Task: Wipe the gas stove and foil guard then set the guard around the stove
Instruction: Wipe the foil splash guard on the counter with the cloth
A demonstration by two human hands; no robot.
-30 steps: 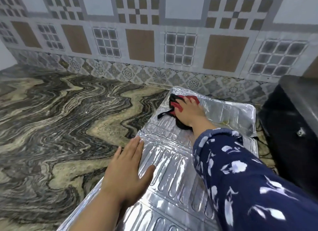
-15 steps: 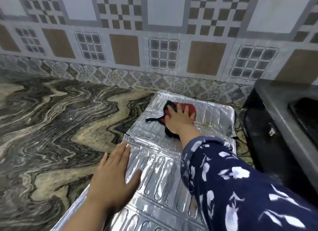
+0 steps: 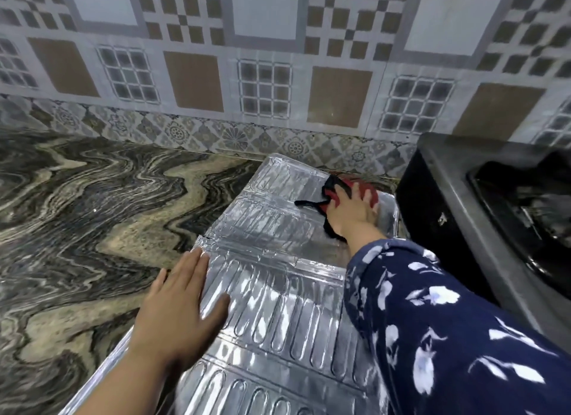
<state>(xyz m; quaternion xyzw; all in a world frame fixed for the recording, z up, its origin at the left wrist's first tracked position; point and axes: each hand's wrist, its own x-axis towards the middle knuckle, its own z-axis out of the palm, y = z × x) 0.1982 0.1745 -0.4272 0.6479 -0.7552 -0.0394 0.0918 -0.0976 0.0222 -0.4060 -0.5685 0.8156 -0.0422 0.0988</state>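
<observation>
The silver foil guard [image 3: 272, 238] lies flat on the marbled counter, its ribbed panels running from the near edge toward the tiled wall. My left hand [image 3: 182, 309] rests flat on the guard's left edge, fingers together, holding nothing. At the guard's far right corner my right hand [image 3: 352, 212] presses down on a red and black cloth [image 3: 332, 192]. The black gas stove [image 3: 482, 210] stands just right of the guard, only partly in view.
The marbled counter [image 3: 92, 217] stretches wide to the left of the guard. A patterned tiled wall [image 3: 278, 75] rises behind the counter. My right forearm in a blue floral sleeve [image 3: 432, 315] crosses the guard's right side.
My right hand has slid the cloth rightward to the guard's far right corner near the stove. My left hand stays flat on the left edge. The view has shifted right.
</observation>
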